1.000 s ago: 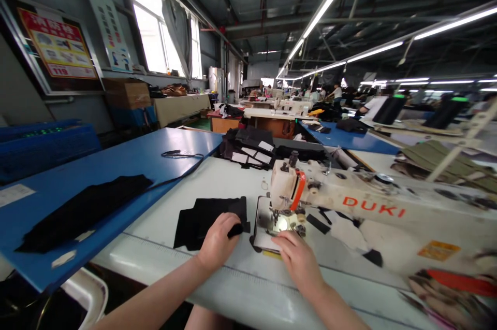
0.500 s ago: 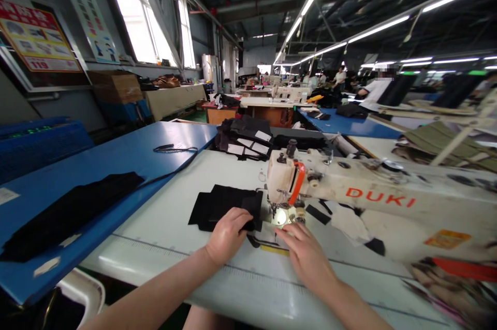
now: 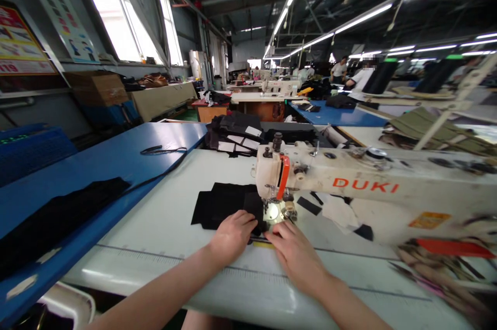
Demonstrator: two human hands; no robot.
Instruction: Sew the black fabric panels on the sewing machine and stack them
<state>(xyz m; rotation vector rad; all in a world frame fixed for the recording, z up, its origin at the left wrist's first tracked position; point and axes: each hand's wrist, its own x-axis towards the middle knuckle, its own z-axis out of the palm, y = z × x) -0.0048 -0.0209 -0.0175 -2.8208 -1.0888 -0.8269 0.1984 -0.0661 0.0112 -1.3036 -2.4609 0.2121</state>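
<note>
The left hand [image 3: 235, 235] has its fingers bent down onto the near right part of a flat, black fabric piece [image 3: 221, 205]; the thumb side is hidden, so whether it pinches the cloth or only presses it cannot be told. The right hand [image 3: 298, 255] has its fingertips drawn together just in front of the lit needle area [image 3: 274, 212] of a white sewing machine [image 3: 326, 172] with orange lettering; whether they grip an edge of cloth cannot be told either.

The likeliest trouble is skew: if the left hand pushes harder than the right guides, the cloth could swing and its edge run crooked. What looks like a smaller black layer over its right end could slip or pucker if pressed unevenly. The right fingertips are near the needle area, so a finger following the cloth too far could be caught. The small black scrap [image 3: 309, 205] behind the needle area could snag if drawn in.

The fabric piece lies on the pale green desk [image 3: 155, 226], partly under the left hand's fingers and mostly beyond and left of them. Its right end reaches beside the machine head, left of and beyond the right hand.
</note>
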